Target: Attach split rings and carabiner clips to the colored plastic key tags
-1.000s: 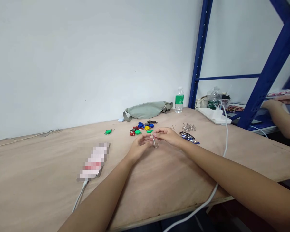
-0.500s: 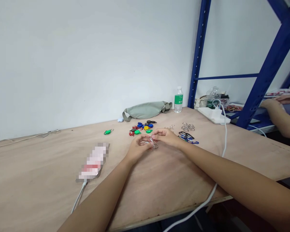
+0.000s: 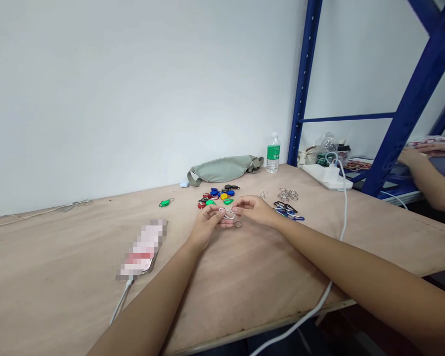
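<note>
My left hand [image 3: 206, 223] is closed on a silver carabiner [image 3: 228, 216], thumb on top and fingers curled beneath. My right hand [image 3: 252, 208] pinches thumb and forefinger together at the carabiner's right end; whatever is between those fingertips is too small to make out. Just below the hands a metal split ring [image 3: 238, 224] lies on the table. Behind them is a pile of badge reels in red, blue, green, yellow and black, a yellow reel [image 3: 224, 196] among them. To the right are black and blue carabiners [image 3: 288, 209] and a heap of split rings [image 3: 288, 194].
A lone green badge reel [image 3: 165, 202] and a phone [image 3: 144, 249] on a white cable are at left. Along the wall are a grey-green waist bag [image 3: 222, 169] and a water bottle [image 3: 273, 153]. A power strip [image 3: 324, 175] sits by the blue rack. Another person's arm [image 3: 426, 178] shows at far right.
The silver carabiner has turned in my left hand and now shows its curved side between the hands. My left hand has shifted slightly left. The split ring below stays in place.
</note>
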A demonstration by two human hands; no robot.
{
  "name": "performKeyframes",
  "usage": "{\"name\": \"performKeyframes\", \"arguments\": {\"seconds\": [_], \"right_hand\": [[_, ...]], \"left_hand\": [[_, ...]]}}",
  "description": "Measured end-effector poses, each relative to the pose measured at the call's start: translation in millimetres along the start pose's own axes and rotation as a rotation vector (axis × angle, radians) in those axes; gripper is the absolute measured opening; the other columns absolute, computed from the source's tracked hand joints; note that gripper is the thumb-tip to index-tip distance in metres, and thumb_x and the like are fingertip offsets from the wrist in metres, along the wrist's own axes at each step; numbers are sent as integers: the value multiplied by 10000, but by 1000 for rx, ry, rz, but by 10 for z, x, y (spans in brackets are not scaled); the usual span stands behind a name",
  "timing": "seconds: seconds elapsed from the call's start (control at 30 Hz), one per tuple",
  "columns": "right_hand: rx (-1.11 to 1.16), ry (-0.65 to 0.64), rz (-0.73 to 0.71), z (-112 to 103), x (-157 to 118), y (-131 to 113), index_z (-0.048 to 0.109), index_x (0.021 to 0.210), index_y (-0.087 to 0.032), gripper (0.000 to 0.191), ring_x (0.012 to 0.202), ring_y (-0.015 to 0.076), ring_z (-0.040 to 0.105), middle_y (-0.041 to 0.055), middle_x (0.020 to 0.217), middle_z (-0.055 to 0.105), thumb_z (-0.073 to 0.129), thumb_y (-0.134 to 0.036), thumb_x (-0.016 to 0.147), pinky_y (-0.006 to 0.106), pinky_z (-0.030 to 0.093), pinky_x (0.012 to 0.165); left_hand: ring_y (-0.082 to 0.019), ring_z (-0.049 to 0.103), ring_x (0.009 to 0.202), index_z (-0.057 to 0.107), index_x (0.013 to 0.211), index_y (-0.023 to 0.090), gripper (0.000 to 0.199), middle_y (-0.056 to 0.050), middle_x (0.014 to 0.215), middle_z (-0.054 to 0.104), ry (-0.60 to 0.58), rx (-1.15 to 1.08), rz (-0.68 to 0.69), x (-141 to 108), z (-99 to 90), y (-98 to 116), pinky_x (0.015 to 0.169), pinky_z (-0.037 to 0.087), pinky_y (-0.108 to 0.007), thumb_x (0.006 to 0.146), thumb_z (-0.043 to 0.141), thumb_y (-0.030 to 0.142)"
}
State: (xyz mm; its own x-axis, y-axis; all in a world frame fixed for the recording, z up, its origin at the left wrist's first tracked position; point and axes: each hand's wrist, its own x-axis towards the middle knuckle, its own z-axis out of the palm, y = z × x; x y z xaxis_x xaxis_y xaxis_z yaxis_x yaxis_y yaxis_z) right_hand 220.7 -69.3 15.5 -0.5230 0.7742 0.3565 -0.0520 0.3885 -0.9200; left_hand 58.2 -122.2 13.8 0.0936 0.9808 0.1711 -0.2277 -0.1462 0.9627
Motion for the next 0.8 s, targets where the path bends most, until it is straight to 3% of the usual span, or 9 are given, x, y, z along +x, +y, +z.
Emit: {"name": "performKeyframes", "arguments": {"seconds": [0.13,0.33,0.53,0.7,0.8], "right_hand": [[4,5,-15,-4,-8,-9,581,776,-145,241,620,118,568,16,690,609,624,-349,656,280,478,641],[35,9,-59,-5,-4,2,577,783,-158,249,658,130,581,19,721,612,621,-369,660,295,489,669],[9,1,-76,-7,-4,-14,578,779,-157,233,627,123,578,17,720,609,618,-356,665,280,491,637],[54,58,-1,12,-16,-53,558,754,-163,229,601,163,613,23,641,627,627,-359,657,316,514,607],[76,94,72,33,-18,-64,551,718,-170,224,574,182,620,31,617,635,647,-357,639,335,527,583]], "left_hand": [[-147,636,656,449,717,165,206,21,666,613,42,-108,15,9,-18,27,680,506,-318,653,637,217],[-127,617,597,453,616,127,236,-20,648,626,-66,8,-95,-32,25,26,642,498,-286,600,679,192],[-108,586,531,480,784,144,312,3,659,609,-119,133,-39,-42,45,14,555,477,-262,589,699,248],[-90,574,603,540,796,141,338,-21,805,604,-8,353,104,-52,103,-2,563,449,-212,545,722,275],[-103,576,627,572,786,136,334,-32,781,618,82,427,141,-61,145,5,583,452,-220,533,728,289]]}}
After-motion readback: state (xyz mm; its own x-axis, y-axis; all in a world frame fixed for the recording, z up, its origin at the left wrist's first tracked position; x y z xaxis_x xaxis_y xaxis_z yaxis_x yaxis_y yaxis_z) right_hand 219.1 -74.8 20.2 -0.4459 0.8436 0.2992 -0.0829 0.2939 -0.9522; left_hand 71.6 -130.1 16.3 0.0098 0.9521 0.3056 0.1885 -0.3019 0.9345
